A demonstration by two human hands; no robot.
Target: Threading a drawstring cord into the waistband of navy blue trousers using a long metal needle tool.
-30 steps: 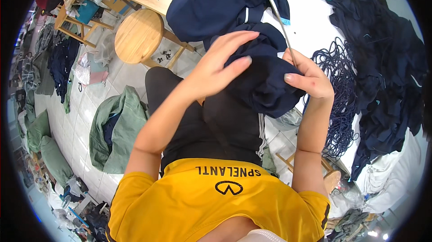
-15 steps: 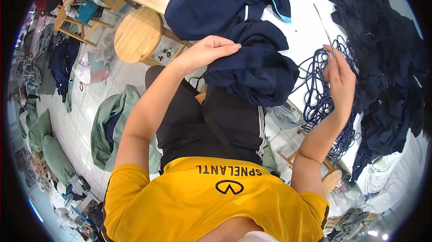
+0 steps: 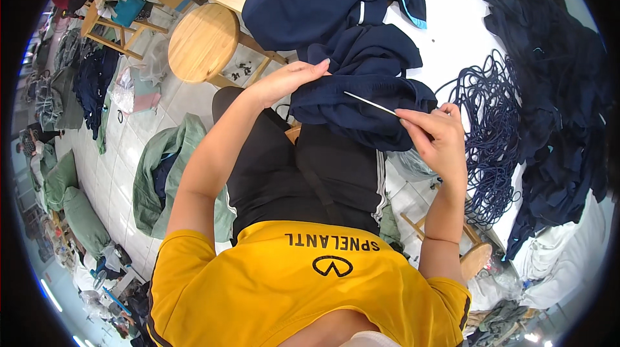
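A navy blue garment (image 3: pixel 361 134) lies bunched over my lap and the table edge, its gathered opening facing me. My left hand (image 3: pixel 294 81) is closed at the left end of that opening, with the fabric edge between thumb and fingers. Between the thumb and fingertips of my right hand (image 3: pixel 436 137) is a thin, straight metal rod (image 3: pixel 371 103). Its free end points left, over the garment's opening. Whether a cord trails from the rod is hidden by my hand. A tangled heap of navy cord (image 3: pixel 487 147) lies on the white table, right of my right hand.
More navy garments with light blue trim (image 3: pixel 303 8) are piled just beyond the opening. A large heap of dark clothing (image 3: pixel 562 102) covers the right of the white table (image 3: pixel 445 37). A round wooden stool (image 3: pixel 203 43) and a green cloth sack (image 3: pixel 152 198) stand to my left.
My right hand has come left and nearer from the cord heap, bringing the rod over the garment. The rod now points left instead of away. My left hand stays at the fabric edge.
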